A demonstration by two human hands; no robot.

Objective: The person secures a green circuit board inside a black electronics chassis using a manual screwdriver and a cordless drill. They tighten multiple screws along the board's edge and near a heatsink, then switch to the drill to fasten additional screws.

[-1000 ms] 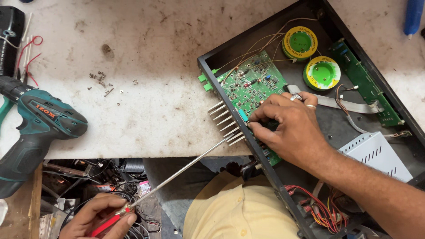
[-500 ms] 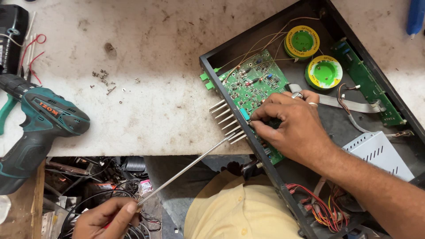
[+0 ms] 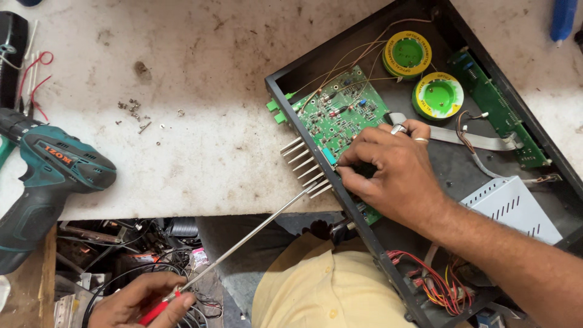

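Since a second ago little has moved: the left hand [image 3: 143, 300] has shifted slightly along the bottom edge of the frame and still grips the red handle of a long screwdriver [image 3: 243, 240], fingers closed around it. The thin shaft runs up and right, and its tip meets the row of metal pins on the outer wall of the black case [image 3: 285, 115] at centre frame. The right hand [image 3: 395, 170] stays flat on the green circuit board [image 3: 343, 115], fingers bent and pressed at the board's lower edge just inside the case wall; it grasps nothing that can be seen.

The case lies tilted across the right half of the picture, its lower corner overhanging the table [image 3: 182, 67] edge. Two round yellow-and-green spools [image 3: 437, 96] sit further in, upper right. A teal drill [image 3: 51, 176] lies at the left edge, well apart. Loose screws [image 3: 139, 115] are scattered upper left. Between drill and case the tabletop is bare; below the table edge lies a clutter of wires.
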